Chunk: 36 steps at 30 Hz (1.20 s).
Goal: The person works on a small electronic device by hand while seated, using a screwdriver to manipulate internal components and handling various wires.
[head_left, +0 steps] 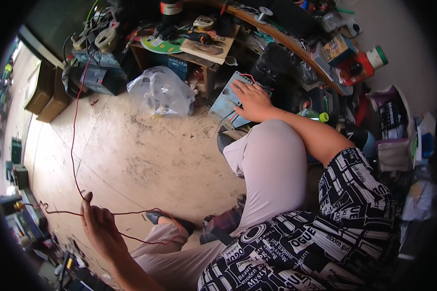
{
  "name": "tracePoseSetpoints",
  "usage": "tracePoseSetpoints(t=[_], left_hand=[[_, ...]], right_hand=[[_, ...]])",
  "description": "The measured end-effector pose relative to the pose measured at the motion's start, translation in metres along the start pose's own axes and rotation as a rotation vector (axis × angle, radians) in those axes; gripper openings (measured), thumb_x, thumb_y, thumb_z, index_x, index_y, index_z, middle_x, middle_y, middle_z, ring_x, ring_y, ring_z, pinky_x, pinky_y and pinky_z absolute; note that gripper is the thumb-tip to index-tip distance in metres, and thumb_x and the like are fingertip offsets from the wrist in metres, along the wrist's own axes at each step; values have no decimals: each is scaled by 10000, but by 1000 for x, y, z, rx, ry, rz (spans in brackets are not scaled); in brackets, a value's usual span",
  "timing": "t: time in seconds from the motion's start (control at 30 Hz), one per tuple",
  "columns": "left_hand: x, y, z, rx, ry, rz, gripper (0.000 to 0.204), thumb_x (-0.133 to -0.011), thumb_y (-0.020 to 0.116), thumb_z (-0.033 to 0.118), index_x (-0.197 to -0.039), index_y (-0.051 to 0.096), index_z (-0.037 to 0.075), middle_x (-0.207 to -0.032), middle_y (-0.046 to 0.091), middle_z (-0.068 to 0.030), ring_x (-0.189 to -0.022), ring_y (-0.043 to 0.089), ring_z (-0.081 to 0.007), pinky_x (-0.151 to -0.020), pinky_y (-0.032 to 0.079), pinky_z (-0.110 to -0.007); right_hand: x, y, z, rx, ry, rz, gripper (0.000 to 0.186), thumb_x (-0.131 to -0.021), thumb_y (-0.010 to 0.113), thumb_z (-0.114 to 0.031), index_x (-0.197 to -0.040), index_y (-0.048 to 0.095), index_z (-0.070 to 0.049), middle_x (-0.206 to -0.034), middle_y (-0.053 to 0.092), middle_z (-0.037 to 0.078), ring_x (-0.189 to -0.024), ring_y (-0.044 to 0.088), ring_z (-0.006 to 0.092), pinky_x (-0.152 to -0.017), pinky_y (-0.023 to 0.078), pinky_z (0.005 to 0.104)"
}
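Red wire (72, 145) runs through the curled left hand (101, 222).

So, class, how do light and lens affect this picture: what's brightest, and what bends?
Head view: brightest at left, where the floor pales, the red wire contrasting darkly; head view: the wooden edge at upper right bows, probably fisheye distortion; corners go black.

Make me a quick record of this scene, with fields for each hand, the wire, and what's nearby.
Left hand: gripping a red wire
Right hand: spread on a light-blue panel
Wire path: one stretch rises toward upper-left clutter; another loops near the person's legs
Floor: pale, stained
Nearby: clear plastic bag, cardboard boxes
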<state>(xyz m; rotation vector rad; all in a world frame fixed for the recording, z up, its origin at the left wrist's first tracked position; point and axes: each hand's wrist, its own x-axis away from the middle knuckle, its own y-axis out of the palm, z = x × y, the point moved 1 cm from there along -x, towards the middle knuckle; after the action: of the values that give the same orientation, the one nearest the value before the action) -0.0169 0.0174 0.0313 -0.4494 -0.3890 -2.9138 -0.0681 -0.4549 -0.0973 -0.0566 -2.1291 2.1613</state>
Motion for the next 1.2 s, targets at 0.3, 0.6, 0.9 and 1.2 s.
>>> tracePoseSetpoints(t=[0.3,0.6,0.9,1.2], left_hand=[[25,15,35,177,-47,149,356,-972,462,229,-1230,461,-16,-644,259,49,-556,266,-33,-519,270,-200],[16,-10,51,252,-100,45,376,-888,541,53,-1233,461,-74,-694,378,-4,-633,379,-119,-551,326,-245],[-6,-4,44,327,-262,109,353,-938,472,100,-1243,427,-72,-727,364,-3,-675,381,-141,-623,344,-261],[-16,3,45,249,-288,107,306,-917,507,75,-1182,488,-76,-658,339,26,-631,367,-107,-593,332,-230]], right_hand=[[-72,-21,-36,2,-412,-44,303,-820,595,-314,-925,596,-30,-980,575,87,-975,536,270,-877,424,406],[-195,46,-95,656,-140,-590,345,-819,558,-154,-1134,611,-22,-1171,576,156,-1105,509,297,-913,390,339],[-246,114,-57,784,256,-615,414,-929,428,-240,-1293,520,-66,-1351,481,134,-1269,435,274,-1025,344,391],[-246,120,-53,952,38,-479,355,-909,450,-213,-1191,591,-50,-1264,527,160,-1162,496,300,-939,388,368]])
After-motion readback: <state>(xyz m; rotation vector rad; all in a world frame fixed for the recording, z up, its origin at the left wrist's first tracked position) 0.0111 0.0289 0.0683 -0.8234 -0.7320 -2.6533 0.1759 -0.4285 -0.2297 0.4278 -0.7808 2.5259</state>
